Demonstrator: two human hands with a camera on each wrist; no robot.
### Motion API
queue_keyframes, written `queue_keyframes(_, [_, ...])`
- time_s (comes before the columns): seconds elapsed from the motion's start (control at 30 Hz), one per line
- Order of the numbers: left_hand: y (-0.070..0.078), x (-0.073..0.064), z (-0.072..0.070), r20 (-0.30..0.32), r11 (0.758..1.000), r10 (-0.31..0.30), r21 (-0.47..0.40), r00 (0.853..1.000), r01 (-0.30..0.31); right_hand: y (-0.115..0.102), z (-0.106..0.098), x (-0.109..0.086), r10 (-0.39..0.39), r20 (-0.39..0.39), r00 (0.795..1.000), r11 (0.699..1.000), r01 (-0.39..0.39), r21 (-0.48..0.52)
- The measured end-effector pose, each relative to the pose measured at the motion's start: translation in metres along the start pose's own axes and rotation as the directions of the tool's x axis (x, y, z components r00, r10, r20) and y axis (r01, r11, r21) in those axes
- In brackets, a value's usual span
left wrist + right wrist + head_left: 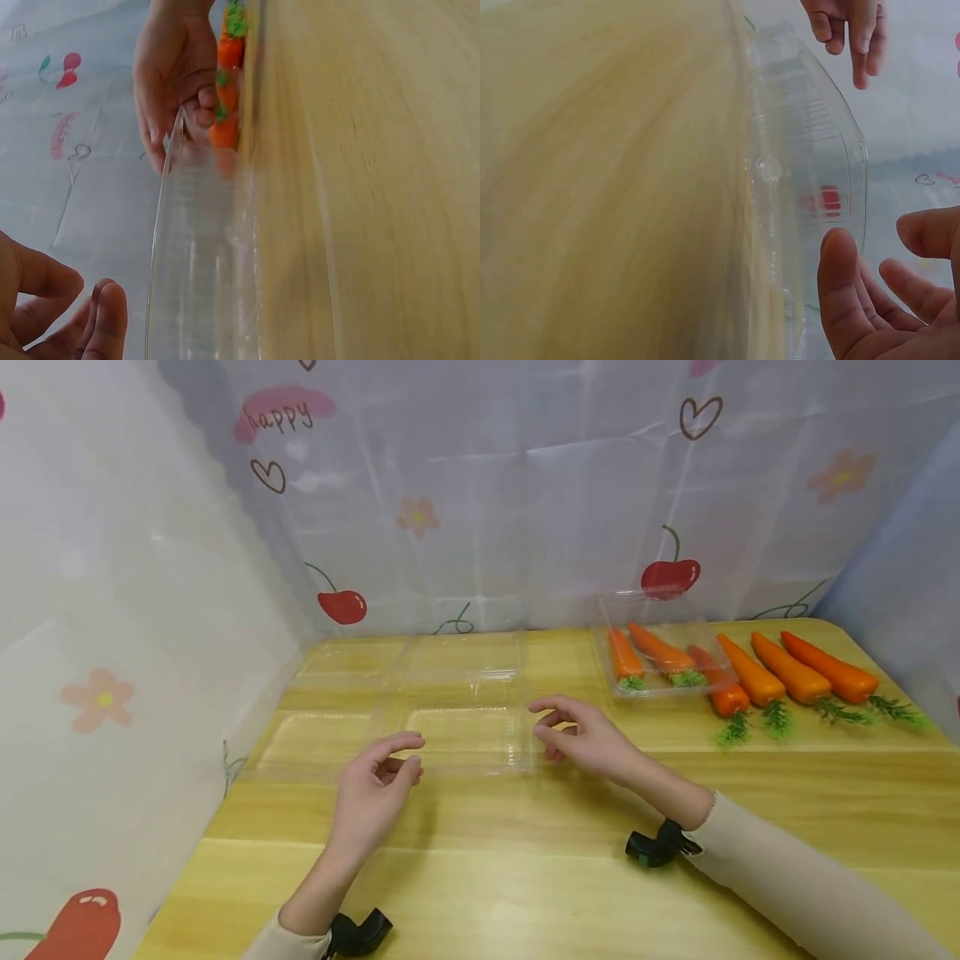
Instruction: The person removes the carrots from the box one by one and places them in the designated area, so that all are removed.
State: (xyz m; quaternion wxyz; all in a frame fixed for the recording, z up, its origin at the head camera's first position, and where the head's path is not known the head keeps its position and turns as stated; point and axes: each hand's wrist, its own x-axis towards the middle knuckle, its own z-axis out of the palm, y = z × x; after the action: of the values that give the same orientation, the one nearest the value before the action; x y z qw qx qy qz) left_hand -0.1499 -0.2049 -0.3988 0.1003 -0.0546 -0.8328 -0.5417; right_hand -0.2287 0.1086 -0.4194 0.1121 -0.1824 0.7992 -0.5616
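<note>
A clear plastic box [468, 735] sits in front of me on the wooden table, between my two hands. My left hand [378, 789] hovers by its near left corner, thumb and fingers bent apart with nothing between them. Beside its right edge is my right hand [577, 735], fingers loosely curved and also holding nothing. In the right wrist view the thumb [840, 289] overlaps the wall of the box [802, 127]; whether it touches, I cannot tell. Farther right, another clear box [671, 692] contains orange carrots [660, 647] with green tops.
More clear plastic containers [318, 743] lie left of and behind the middle box, their outlines faint. Several loose carrots [791, 668] lie in a row at the right. A printed cloth [525, 527] stands upright behind the wooden table [510, 868] and along its sides.
</note>
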Motion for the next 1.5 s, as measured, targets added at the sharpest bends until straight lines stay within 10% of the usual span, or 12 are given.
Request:
queue_keyframes(0.43, [0.023, 0.008, 0.054, 0.286, 0.996, 0.035, -0.084, 0.958, -0.012, 0.02, -0.033, -0.013, 0.202, -0.038, 0.979, 0.956, -0.189, 0.226])
queue_keyframes(0.83, [0.028, 0.021, 0.071, 0.344, 0.992, -0.015, -0.113, 0.939, 0.057, 0.037, -0.062, -0.028, 0.282, -0.098, 0.954, 0.914, -0.236, 0.33])
queue_keyframes(1.5, [0.038, 0.033, 0.089, 0.396, 0.97, 0.035, -0.236, 0.918, 0.065, 0.046, -0.092, -0.04, 0.372, -0.091, 0.924, 0.631, -0.179, 0.755])
